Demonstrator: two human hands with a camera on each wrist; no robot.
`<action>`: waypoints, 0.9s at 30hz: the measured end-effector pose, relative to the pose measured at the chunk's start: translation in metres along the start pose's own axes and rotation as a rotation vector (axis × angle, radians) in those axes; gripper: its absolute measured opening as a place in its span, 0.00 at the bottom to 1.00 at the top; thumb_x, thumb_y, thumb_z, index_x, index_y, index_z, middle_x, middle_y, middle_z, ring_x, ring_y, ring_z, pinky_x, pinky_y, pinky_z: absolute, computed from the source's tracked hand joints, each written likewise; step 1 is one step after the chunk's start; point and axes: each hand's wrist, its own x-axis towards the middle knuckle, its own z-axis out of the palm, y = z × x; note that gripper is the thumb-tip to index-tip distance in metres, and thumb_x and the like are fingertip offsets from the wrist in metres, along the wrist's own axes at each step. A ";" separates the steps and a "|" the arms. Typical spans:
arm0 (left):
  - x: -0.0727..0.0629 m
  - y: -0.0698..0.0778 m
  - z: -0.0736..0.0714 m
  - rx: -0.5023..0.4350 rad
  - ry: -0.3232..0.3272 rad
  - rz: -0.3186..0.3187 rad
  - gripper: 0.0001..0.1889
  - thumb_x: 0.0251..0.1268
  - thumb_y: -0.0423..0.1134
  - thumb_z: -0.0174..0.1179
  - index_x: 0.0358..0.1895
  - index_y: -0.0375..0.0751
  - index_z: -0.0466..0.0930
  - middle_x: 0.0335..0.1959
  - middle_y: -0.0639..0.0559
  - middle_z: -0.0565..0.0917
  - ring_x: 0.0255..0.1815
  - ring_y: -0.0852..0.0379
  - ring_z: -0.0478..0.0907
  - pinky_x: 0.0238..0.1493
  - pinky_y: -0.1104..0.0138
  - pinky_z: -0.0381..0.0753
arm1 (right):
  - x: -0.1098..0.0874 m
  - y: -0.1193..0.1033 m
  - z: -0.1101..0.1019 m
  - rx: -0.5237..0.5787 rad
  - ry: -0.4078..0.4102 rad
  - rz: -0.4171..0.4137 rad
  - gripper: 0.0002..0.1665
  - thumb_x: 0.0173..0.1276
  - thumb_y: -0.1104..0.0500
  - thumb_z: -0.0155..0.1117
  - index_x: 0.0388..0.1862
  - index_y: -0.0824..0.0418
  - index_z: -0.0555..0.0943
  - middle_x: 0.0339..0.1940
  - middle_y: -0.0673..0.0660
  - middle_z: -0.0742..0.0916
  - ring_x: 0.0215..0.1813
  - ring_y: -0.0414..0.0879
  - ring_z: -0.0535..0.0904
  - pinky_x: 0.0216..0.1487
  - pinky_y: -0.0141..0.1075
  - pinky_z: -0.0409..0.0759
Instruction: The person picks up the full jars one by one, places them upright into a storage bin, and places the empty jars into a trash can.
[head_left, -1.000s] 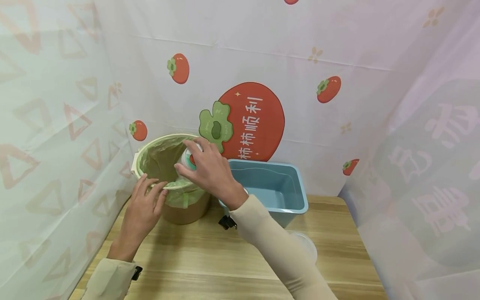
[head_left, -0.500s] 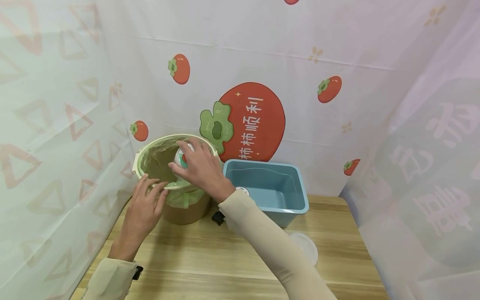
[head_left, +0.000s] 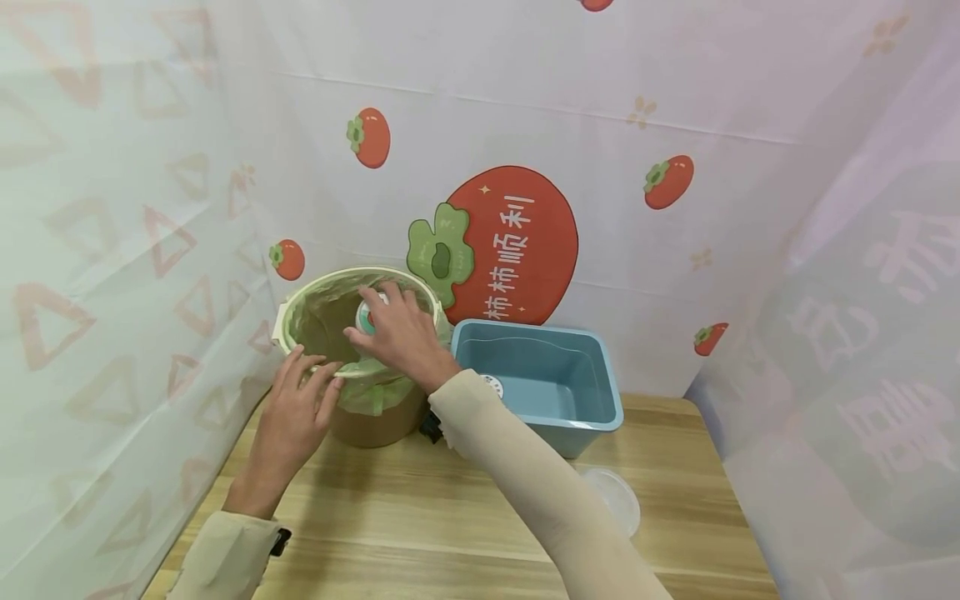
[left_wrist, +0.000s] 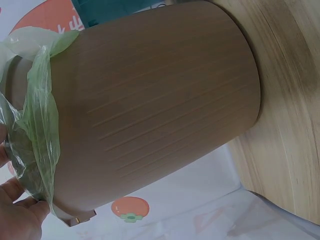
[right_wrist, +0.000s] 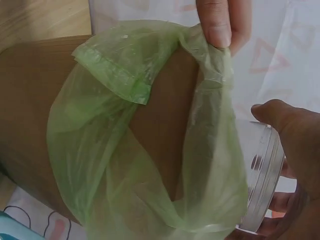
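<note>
A brown trash bin (head_left: 372, 427) with a pale-green rim stands at the back left of the table, lined with a thin green bag (left_wrist: 42, 115). My left hand (head_left: 291, 417) is at the near-left rim, thumb and fingers pinching the edge and the bag's fold. Over the bin's mouth, my right hand (head_left: 405, 337) grips a clear jar (right_wrist: 262, 175) from above, its fingers curled round it. White, green and red show on the jar's end in the head view. What lies deeper in the bin is hidden.
A blue basin (head_left: 543, 383) stands right of the bin, with a round white piece with dark marks (head_left: 491, 385) in it. A clear round lid (head_left: 615, 500) lies on the wood table (head_left: 420, 508). Printed cloth walls (head_left: 525, 92) enclose the back and sides.
My right hand has shifted slightly left and deeper over the bin with the jar, uncovering the round white piece in the basin. The left hand stays at the rim.
</note>
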 end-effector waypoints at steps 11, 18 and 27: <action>-0.001 0.001 0.001 -0.016 -0.016 -0.027 0.11 0.79 0.34 0.65 0.57 0.36 0.87 0.61 0.32 0.82 0.80 0.26 0.67 0.73 0.32 0.77 | 0.000 0.007 0.015 -0.015 -0.115 0.025 0.39 0.76 0.32 0.69 0.77 0.50 0.77 0.79 0.58 0.76 0.71 0.58 0.80 0.53 0.48 0.94; -0.002 0.000 0.002 -0.010 -0.006 -0.012 0.11 0.78 0.33 0.66 0.57 0.36 0.87 0.60 0.32 0.82 0.80 0.26 0.68 0.72 0.31 0.78 | -0.001 0.011 0.021 -0.066 -0.152 0.019 0.32 0.82 0.36 0.64 0.74 0.52 0.80 0.69 0.56 0.85 0.63 0.52 0.85 0.54 0.44 0.93; -0.002 -0.001 0.002 -0.013 0.000 -0.006 0.11 0.77 0.33 0.66 0.57 0.36 0.87 0.60 0.32 0.82 0.80 0.26 0.68 0.72 0.31 0.78 | -0.007 0.013 0.012 -0.107 -0.160 -0.006 0.27 0.85 0.38 0.60 0.73 0.50 0.82 0.65 0.52 0.88 0.62 0.50 0.86 0.56 0.44 0.92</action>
